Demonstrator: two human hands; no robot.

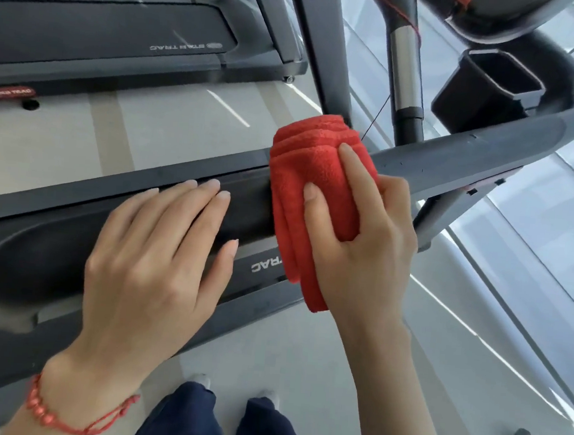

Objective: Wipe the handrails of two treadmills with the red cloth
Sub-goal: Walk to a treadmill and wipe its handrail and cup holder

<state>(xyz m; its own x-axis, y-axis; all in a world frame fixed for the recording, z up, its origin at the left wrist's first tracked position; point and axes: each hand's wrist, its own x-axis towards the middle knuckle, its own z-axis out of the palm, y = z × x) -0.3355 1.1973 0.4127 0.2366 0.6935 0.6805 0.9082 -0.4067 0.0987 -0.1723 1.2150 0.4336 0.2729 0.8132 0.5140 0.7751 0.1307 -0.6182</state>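
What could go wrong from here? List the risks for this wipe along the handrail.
1. The red cloth is folded in layers with its lower end hanging free; it may unfold and drag instead of wiping.
2. The right hand holds the cloth draped over the handrail, so the underside could go unwiped.
3. The left hand lies flat on the rail right beside the cloth and may block a stroke that way.
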